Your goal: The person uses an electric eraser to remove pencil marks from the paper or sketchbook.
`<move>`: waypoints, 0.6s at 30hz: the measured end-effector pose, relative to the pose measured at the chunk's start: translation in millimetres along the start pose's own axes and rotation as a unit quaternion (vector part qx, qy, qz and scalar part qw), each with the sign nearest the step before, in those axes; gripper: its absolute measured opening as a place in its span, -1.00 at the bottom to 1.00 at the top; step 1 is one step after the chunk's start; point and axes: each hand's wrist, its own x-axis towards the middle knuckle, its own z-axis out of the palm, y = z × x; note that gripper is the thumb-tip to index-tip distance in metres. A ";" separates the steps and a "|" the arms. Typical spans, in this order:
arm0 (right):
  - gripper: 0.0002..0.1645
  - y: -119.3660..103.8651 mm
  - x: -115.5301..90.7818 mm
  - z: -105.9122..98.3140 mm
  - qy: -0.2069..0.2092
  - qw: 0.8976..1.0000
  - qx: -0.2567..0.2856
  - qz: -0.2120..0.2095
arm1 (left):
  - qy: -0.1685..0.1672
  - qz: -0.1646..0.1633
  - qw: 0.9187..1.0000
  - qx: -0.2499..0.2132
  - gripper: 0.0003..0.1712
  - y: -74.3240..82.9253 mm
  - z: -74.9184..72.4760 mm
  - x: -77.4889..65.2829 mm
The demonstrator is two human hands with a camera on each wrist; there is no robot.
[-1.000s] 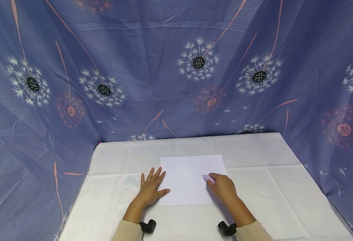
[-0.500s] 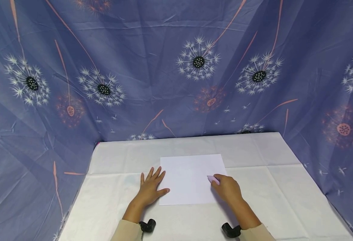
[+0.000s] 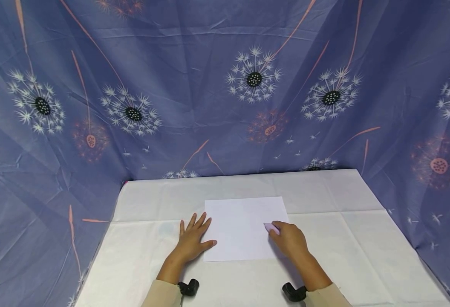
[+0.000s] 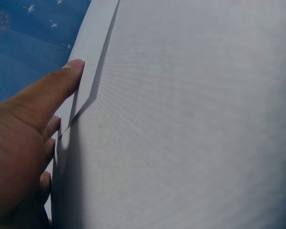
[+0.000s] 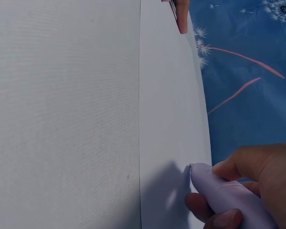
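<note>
A blank white sheet of paper (image 3: 236, 230) lies on the white cloth. My left hand (image 3: 190, 244) rests at its left edge with fingers spread, the thumb (image 4: 69, 76) lying over the sheet. My right hand (image 3: 292, 242) grips a thick, lavender, pen-shaped tool (image 5: 231, 200) with rounded sides and a small dark tip. That tip points left and sits right at the paper's surface, toward the right side of the sheet. A shadow of the hand and tool falls on the paper in the right wrist view. The rear of the tool is hidden in the palm.
White cloth (image 3: 344, 247) with fold creases covers the table around the paper. A blue dandelion-print curtain (image 3: 194, 94) hangs behind and along both sides. Black wrist cameras (image 3: 294, 293) are strapped at both cuffs.
Over the first half second, my right hand slid a little to the right across the sheet with the lavender tool, then held still. My left hand and the paper have stayed put.
</note>
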 end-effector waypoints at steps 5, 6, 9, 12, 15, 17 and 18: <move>-0.62 0.5 -1.7 -2.8 -0.003 1.000 -0.005 0.001 | 0.002 0.002 1.000 0.000 -0.09 0.2 -0.8 0.5; -0.62 0.6 -2.5 -3.4 -0.004 1.000 -0.006 0.001 | 0.002 0.002 1.000 0.000 -0.09 0.3 -1.1 0.6; -0.64 0.8 -4.8 -4.5 -0.004 1.000 -0.005 -0.002 | 0.001 0.002 1.000 0.000 -0.09 0.6 -2.0 0.7; -0.65 0.2 -5.2 -4.4 -0.003 1.000 -0.001 -0.006 | 0.000 0.002 1.000 0.000 -0.09 1.1 -2.3 0.7; -0.63 0.2 -3.8 -2.9 0.000 1.000 0.001 -0.008 | 0.001 0.002 1.000 -0.003 -0.10 1.5 -2.4 0.1; -0.62 0.5 -2.0 -1.9 0.001 1.000 0.002 -0.009 | 0.000 0.002 1.000 -0.003 -0.10 1.6 -2.1 -0.1; -0.62 0.7 -1.0 -1.6 0.001 1.000 0.002 -0.009 | -0.001 0.002 1.000 -0.004 -0.10 1.6 -2.0 -0.3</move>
